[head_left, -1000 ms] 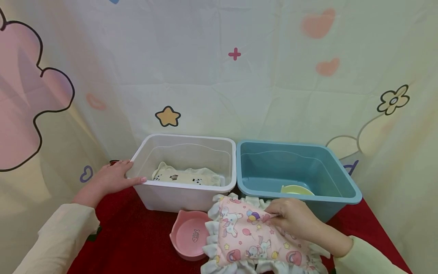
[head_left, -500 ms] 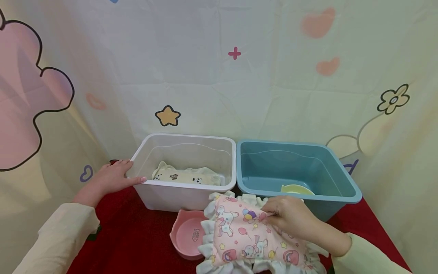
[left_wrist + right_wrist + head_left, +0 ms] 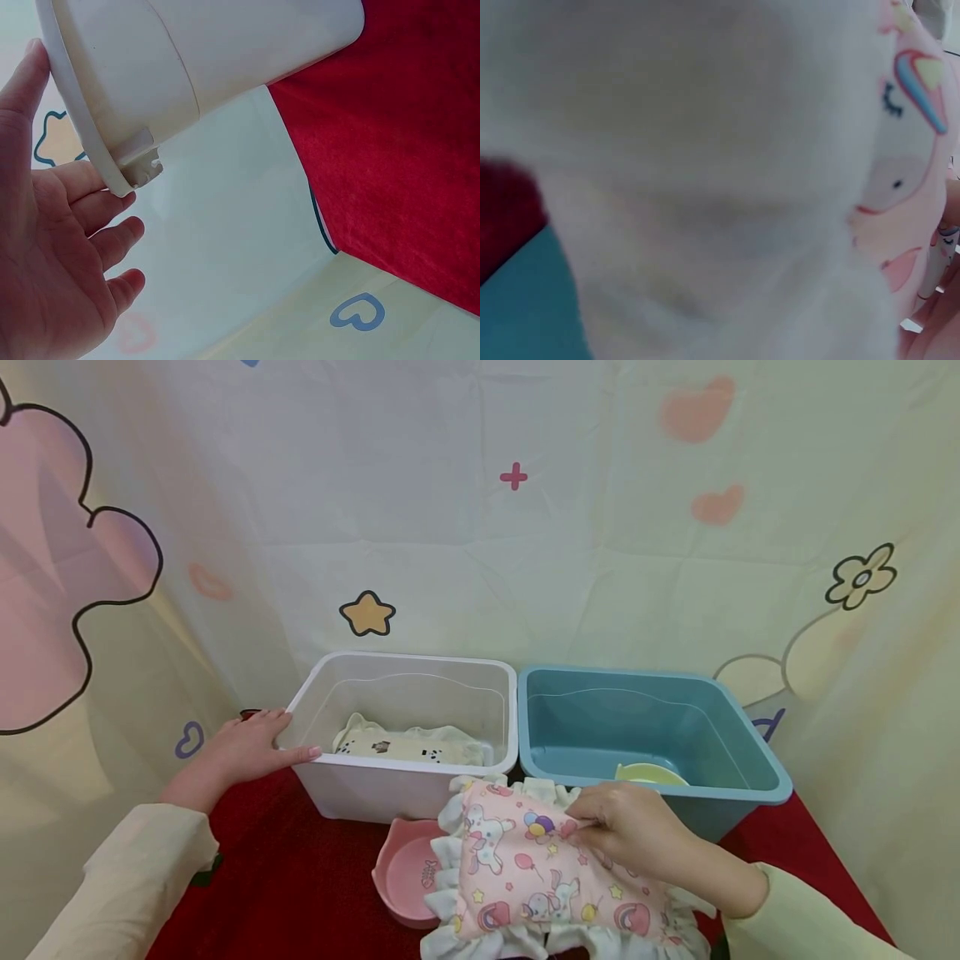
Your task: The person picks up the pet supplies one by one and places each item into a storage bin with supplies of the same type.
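My right hand (image 3: 637, 831) pinches the top face of a small pink pillow (image 3: 536, 881) printed with unicorns, balloons and stars and edged with white ruffles. The pillow tilts in front of the two bins; its ruffle (image 3: 705, 150) fills much of the right wrist view, blurred. At the corner of the white bin (image 3: 397, 789), my left hand (image 3: 251, 752) rests on the rim, thumb along the front edge. In the left wrist view its fingers (image 3: 116, 244) are spread loosely by the bin's rim. Partly covered by the pillow's left ruffle is a pink cat-eared bowl (image 3: 401, 877) with a fishbone print.
Inside the white bin lies a cream ruffled cloth item (image 3: 408, 746) with small animal prints. The blue bin (image 3: 622, 693) stands beside it on the right, with a pale yellow-green bowl (image 3: 651, 774) inside. A red cloth (image 3: 300, 868) covers the table; a printed curtain (image 3: 442, 510) hangs behind.
My right hand has drawn the pillow a little leftward and slightly up, so its ruffle covers more of the pink bowl. The left hand has stayed on the white bin's rim.
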A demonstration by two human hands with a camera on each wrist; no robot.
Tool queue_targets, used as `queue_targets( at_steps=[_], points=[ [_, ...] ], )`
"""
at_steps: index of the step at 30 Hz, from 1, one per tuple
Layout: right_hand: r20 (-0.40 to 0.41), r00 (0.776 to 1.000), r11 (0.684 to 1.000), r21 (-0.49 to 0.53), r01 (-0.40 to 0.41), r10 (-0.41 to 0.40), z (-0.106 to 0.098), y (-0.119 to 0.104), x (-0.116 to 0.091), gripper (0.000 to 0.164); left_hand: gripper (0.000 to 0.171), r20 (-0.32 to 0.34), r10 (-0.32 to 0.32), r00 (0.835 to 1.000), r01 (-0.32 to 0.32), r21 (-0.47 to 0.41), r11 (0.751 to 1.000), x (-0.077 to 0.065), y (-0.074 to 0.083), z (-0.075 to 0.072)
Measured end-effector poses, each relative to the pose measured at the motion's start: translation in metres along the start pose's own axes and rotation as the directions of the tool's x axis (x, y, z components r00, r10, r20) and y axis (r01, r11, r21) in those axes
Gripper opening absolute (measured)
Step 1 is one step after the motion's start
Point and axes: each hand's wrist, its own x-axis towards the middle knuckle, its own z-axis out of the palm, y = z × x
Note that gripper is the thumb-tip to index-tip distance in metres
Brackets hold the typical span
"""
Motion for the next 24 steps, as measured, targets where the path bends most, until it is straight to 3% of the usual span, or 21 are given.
queue_targets(
  at_steps=[16,24],
  points=[
    [0.001,0.999,0.999,0.007,0.034,-0.034,-0.005,-0.009,0.008,0.011,0.094,-0.004,-0.006,1.0,0.006,0.002,1.0,0.0,-0.001,0.002],
    [-0.04,0.995,0.996,-0.018,0.089,-0.09,-0.008,-0.014,0.015,0.01,0.095,0.0,-0.012,1.0,0.012,-0.01,1.0,-0.001,0.0,0.001]
  ],
)
